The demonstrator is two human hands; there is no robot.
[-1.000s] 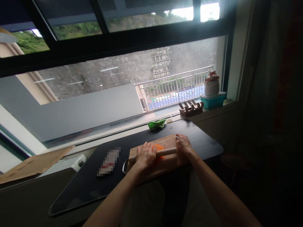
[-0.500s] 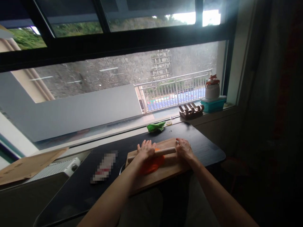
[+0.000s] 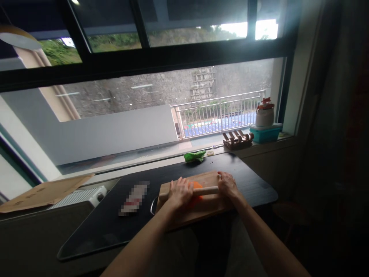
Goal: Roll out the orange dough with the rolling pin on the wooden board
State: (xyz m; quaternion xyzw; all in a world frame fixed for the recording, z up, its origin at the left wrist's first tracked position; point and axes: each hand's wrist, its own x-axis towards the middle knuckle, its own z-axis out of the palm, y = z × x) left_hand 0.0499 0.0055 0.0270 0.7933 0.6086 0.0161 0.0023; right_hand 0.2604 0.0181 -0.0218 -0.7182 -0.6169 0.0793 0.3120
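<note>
A pale wooden rolling pin lies across a wooden board. My left hand rests over the pin left of its middle, fingers pointing away from me and bent over it. At the pin's right end, my right hand is closed around it. Beneath the pin is a flat, bright orange piece that looks like dough or clay. Part of it shows on the far side of the pin; my left hand and forearm cover some of the rest. A metal handle sticks out at the board's left edge.
The board is on a black table by a window. A blurred-out item lies on the left. Along the sill are a green cloth, a tape roll, a brown rack and a teal box with a jar on top.
Both hands have rolled the pin toward me over the orange piece, so more of it shows beyond the pin and less in front. The whole view has shifted slightly.
</note>
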